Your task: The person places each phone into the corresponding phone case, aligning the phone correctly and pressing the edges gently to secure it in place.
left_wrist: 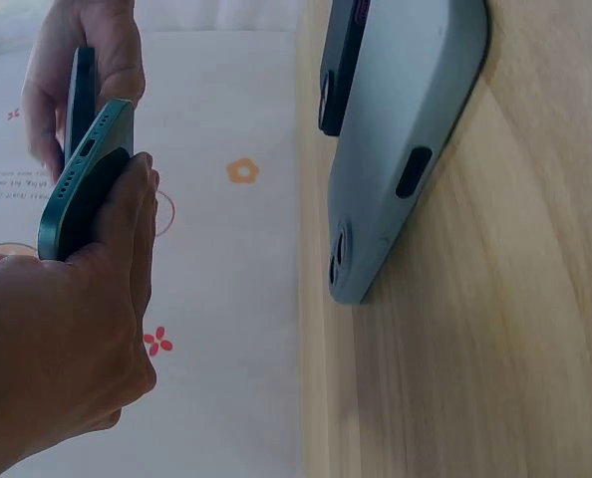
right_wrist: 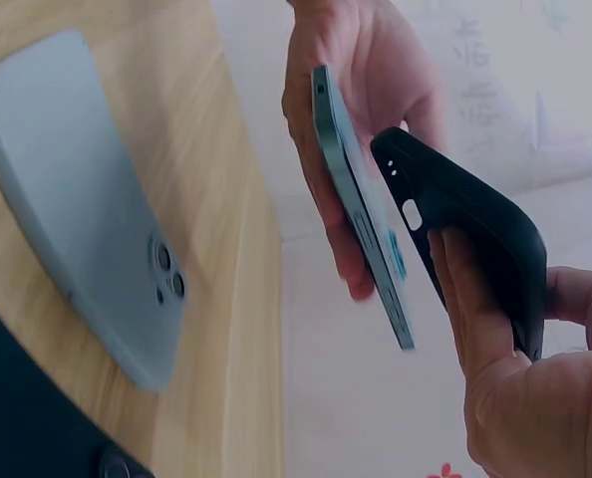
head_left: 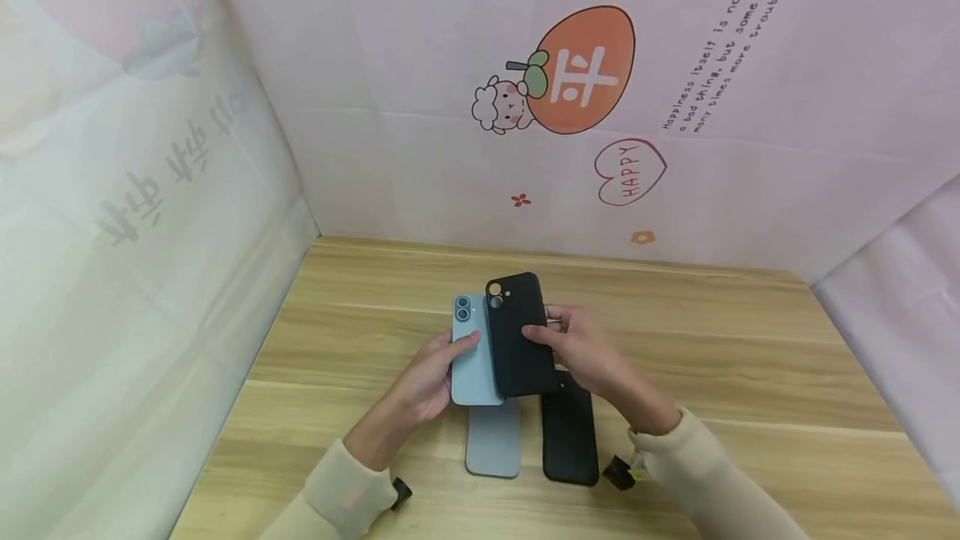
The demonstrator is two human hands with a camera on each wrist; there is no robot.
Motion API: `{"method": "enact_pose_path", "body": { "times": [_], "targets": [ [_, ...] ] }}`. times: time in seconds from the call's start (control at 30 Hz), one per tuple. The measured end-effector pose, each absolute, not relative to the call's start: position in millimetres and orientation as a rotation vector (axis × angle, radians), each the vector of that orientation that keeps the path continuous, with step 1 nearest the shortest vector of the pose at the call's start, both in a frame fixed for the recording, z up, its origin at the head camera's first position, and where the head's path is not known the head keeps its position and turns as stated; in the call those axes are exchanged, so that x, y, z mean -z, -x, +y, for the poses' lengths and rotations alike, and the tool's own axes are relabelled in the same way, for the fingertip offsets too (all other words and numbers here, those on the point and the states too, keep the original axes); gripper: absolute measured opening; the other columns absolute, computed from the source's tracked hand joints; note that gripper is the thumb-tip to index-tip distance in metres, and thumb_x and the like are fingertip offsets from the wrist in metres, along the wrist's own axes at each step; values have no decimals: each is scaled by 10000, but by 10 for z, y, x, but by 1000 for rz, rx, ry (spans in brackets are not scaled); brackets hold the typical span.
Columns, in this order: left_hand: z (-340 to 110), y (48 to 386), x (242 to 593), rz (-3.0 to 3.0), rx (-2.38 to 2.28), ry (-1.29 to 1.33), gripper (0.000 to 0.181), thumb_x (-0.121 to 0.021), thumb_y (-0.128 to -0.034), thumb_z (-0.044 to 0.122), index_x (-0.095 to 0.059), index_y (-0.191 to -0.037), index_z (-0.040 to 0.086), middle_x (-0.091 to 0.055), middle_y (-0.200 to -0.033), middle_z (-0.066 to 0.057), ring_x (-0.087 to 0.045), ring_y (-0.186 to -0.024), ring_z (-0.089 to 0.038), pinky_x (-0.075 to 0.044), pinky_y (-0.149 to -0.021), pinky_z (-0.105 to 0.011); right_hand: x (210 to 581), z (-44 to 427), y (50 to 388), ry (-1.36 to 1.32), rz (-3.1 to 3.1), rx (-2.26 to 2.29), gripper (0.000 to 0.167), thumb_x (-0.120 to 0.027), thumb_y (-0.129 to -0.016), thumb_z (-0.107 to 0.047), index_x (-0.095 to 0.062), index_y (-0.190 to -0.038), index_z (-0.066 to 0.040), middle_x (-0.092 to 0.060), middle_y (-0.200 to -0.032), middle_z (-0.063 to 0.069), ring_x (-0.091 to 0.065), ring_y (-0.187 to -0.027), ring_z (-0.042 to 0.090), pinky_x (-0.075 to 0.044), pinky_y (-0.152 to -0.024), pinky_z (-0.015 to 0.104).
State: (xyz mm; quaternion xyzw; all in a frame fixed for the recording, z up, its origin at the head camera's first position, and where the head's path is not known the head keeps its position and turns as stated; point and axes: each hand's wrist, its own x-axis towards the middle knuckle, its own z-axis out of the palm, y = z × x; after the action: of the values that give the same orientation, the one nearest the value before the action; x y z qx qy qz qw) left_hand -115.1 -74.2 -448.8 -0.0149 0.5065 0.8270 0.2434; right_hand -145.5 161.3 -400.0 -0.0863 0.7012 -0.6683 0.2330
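My left hand [head_left: 427, 375] grips a light blue phone [head_left: 468, 377] by its side, thumb across the back, the two camera lenses toward the far wall. Just to the right, my right hand [head_left: 588, 348] pinches a black phone case [head_left: 519, 357] with camera holes. In the head view the case overlaps the phone's right edge. From the right wrist, the case [right_wrist: 475, 214] looks hollow, with fingers inside it, and a gap separates it from the phone [right_wrist: 351, 189]. Below the hands lie a grey-blue phone [head_left: 492, 444], partly covered, and a black phone or case [head_left: 570, 440].
The wooden table [head_left: 360, 332] ends at a printed cloth wall [head_left: 420, 182] at the back. More white cloth [head_left: 112, 315] hangs along the left side. Black wrist straps or mounts [head_left: 619, 473] sit by both sleeves.
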Motion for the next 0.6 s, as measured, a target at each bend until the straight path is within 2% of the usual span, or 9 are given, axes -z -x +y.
{"method": "enact_pose_path", "body": {
  "times": [0.2, 0.6],
  "targets": [
    [-692, 1104, 4470, 1330, -2265, -20, 544, -490, -1135, 216, -339, -1595, -31, -543, -1533, -229, -596, -1357, -287, -532, -1101, -448, 4055, 1479, 1426, 284, 1888, 1845, 407, -583, -1048, -7, -520, -1408, 173, -747, -1184, 264, -771, -1025, 254, -641, -883, 438],
    [-679, 1055, 4465, 1275, -2261, -25, 538, -402, -1166, 252, -287, -1611, -28, -461, -1590, -238, -504, -1452, -295, -490, -1146, -388, 4142, 1275, 1334, 236, 1805, 1922, 443, -589, -1054, -18, -495, -1448, 162, -735, -1210, 267, -753, -1087, 247, -632, -906, 375]
  ]
}}
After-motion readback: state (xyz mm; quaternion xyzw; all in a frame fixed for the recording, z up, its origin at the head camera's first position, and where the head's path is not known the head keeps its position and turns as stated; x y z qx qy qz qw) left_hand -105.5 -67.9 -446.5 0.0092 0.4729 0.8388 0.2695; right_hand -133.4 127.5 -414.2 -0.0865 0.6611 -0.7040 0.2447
